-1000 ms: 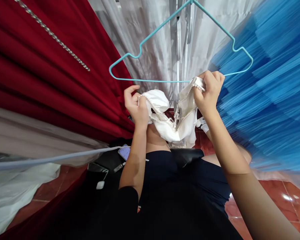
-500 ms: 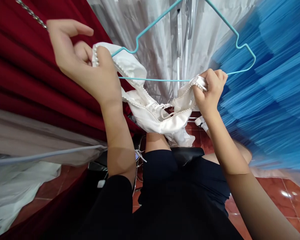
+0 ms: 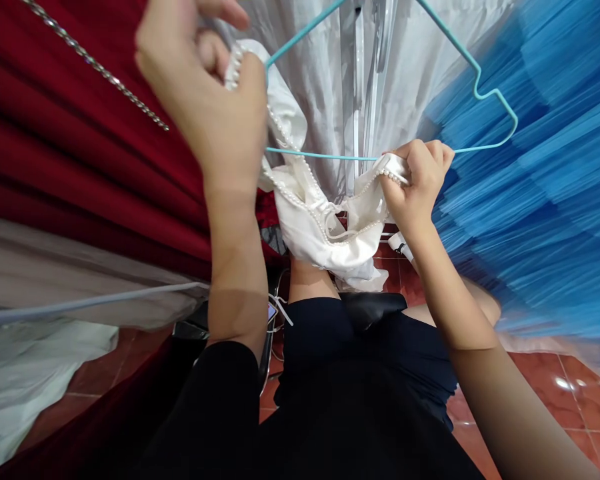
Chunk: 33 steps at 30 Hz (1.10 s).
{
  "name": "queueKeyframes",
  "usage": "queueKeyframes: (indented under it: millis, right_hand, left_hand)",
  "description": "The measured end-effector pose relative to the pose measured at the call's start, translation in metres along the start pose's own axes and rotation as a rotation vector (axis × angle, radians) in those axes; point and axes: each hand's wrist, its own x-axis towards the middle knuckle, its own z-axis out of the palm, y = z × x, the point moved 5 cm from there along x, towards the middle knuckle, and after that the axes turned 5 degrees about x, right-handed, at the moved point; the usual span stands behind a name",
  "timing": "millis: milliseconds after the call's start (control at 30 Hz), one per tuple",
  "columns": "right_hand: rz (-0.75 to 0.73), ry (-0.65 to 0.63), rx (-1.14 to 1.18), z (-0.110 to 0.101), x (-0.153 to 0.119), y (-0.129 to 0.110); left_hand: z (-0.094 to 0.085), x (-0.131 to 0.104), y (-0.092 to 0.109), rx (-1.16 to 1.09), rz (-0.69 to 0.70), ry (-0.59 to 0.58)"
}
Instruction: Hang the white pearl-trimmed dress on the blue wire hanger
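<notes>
We pinch the garment (image 3: 325,248) by one pearl-edged end in our left hand (image 3: 210,110); our right hand (image 3: 419,183) clasps its other end against the hanger (image 3: 325,156).

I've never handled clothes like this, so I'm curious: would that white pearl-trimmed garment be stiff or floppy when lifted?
Probably floppy: the white pearl-trimmed garment sags between the left hand and right hand. Its bumpy pearl trim could snag on the turquoise hanger, as the two cross in view.
</notes>
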Motion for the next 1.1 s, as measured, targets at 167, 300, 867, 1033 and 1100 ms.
queueKeyframes:
  millis: [167,300,867,1033,1100]
  right_hand:
    - [0.020,-0.045,-0.022,-0.003,0.005,0.007]
    - [0.027,-0.065,-0.016,-0.006,0.006,0.009]
    - [-0.030,0.009,-0.047,-0.007,0.000,0.003]
    - [-0.083,-0.050,0.004,-0.010,-0.005,0.004]
    - [-0.109,-0.054,0.039,-0.013,-0.005,0.005]
  left_hand:
    - [0.010,-0.014,0.014,0.008,-0.306,-0.102]
    - [0.005,-0.027,0.017,0.043,-0.430,-0.234]
    - [0.064,-0.078,0.095,-0.197,-0.311,-0.591]
    - [0.066,-0.079,0.091,-0.142,-0.318,-0.577]
    - [0.065,-0.076,0.091,-0.165,-0.309,-0.594]
